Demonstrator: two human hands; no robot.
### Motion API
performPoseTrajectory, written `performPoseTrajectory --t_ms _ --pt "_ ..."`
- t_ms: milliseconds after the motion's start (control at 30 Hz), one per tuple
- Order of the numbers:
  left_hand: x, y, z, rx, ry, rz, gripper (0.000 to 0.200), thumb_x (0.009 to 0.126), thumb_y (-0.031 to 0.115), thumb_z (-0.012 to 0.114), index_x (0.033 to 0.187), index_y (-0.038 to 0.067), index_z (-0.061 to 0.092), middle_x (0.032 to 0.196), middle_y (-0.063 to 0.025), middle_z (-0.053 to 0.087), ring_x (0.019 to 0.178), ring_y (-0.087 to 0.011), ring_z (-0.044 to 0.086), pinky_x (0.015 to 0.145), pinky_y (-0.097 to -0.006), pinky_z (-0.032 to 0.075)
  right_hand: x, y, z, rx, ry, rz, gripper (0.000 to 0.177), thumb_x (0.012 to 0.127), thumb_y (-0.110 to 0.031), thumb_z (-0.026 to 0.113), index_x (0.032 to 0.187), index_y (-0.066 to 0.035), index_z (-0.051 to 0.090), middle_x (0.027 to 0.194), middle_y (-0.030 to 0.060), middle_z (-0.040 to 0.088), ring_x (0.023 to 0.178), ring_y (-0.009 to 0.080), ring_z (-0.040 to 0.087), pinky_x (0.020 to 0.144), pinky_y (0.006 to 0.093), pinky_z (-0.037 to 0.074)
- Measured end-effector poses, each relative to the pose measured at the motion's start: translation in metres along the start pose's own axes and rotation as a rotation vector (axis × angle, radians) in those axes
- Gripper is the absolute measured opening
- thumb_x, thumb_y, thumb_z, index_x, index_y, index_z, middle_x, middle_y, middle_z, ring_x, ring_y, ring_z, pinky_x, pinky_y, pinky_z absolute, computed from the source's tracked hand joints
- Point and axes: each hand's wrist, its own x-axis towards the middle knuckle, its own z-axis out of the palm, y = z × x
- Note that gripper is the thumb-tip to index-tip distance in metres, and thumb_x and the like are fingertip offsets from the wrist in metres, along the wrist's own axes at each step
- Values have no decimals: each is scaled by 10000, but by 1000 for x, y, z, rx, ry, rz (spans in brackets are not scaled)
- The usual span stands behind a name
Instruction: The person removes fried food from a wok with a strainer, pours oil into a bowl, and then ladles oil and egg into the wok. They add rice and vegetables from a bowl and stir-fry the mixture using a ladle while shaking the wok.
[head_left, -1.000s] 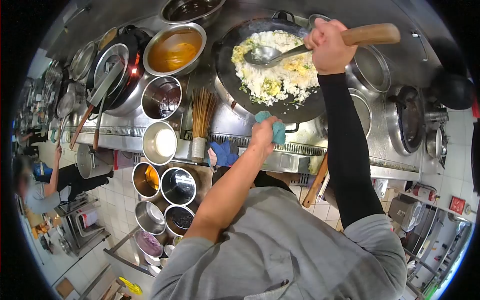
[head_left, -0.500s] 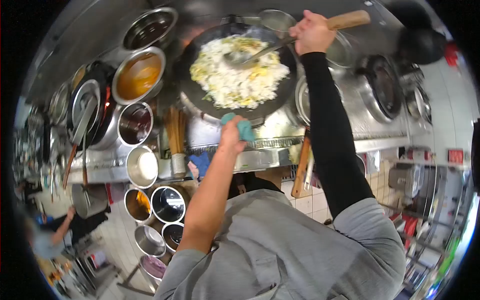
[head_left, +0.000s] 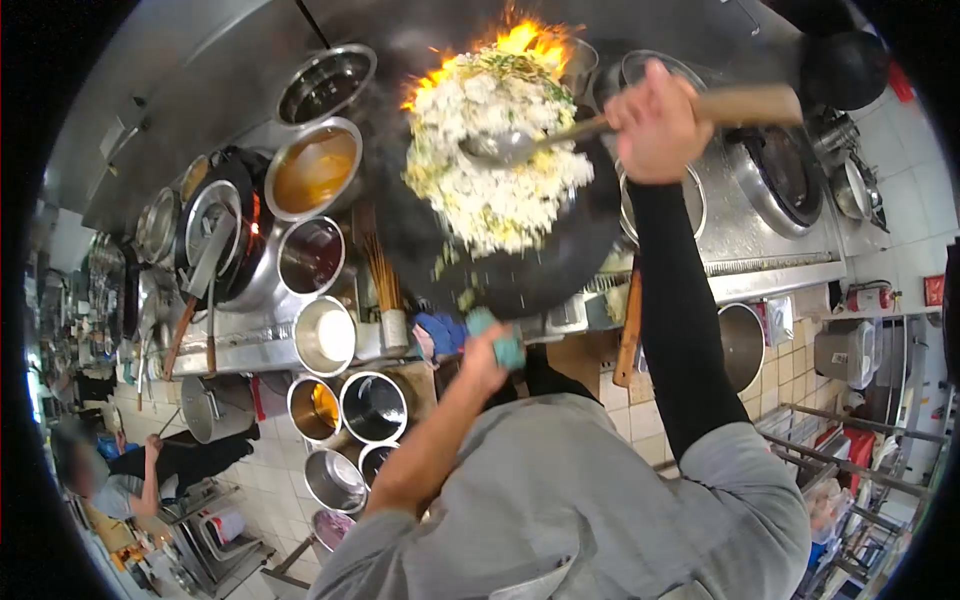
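My left hand (head_left: pixel 486 362) is closed round a folded green cloth (head_left: pixel 497 338) at the near rim of a black wok (head_left: pixel 570 262); the cloth covers the part of the rim it grips. Rice mixed with yellow bits and greens (head_left: pixel 495 205) is heaped toward the wok's far side, with some grains loose in the air near me. My right hand (head_left: pixel 655 125) is wrapped round the wooden handle of a ladle (head_left: pixel 503 150), its metal bowl over the rice. Orange flames (head_left: pixel 530 48) flare behind the rice at the far rim.
Left of the wok stand a bowl of orange liquid (head_left: pixel 316 170), a dark-filled bowl (head_left: pixel 325 85), several metal pots and a bundle of bamboo sticks (head_left: pixel 383 275). A wooden-handled tool (head_left: pixel 629 330) hangs at the front edge. Another person (head_left: pixel 125 485) works at far left.
My left hand has drawn the wok toward me, and the rice has shifted up and away in a toss. Flames have flared at the far rim. The ladle stays over the rice.
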Motion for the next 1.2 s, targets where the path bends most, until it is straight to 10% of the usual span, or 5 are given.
performPoseTrajectory --t_ms 200,800,967,1100,1200 --pt "-27 72 107 -57 47 -126 43 916 150 520 914 109 505 764 -61 534 687 -237 561 651 -411 519 -62 -25 -3 -74 -101 53 338 889 -76 641 611 -68 449 515 10 416 417 102 378 404 290 302" --pt "45 44 79 14 32 34 103 921 143 552 823 123 527 775 -36 571 643 -191 560 553 -385 489 -69 47 -1 -453 -335 -54 314 919 -81 619 670 -71 428 604 -14 476 543 59 410 496 251 317" --pt "1 -2 24 12 12 -17 45 891 128 567 900 148 527 841 -50 571 751 -237 589 649 -451 521 -7 -61 38 -440 -1054 -332 306 810 -42 661 619 -43 421 558 25 442 500 120 399 490 280 310" --pt "-5 56 104 -146 41 -97 114 939 168 535 830 133 528 739 -38 574 627 -200 575 558 -378 499 2 -75 54 -441 -1167 1 426 862 -215 681 597 -86 373 561 -20 417 527 99 370 492 269 284" --pt "35 75 124 -141 60 -51 117 953 173 523 861 104 539 715 -45 565 586 -204 560 526 -379 493 30 44 14 -434 -750 453 268 837 -69 553 642 -106 373 625 -6 405 544 91 371 511 265 311"
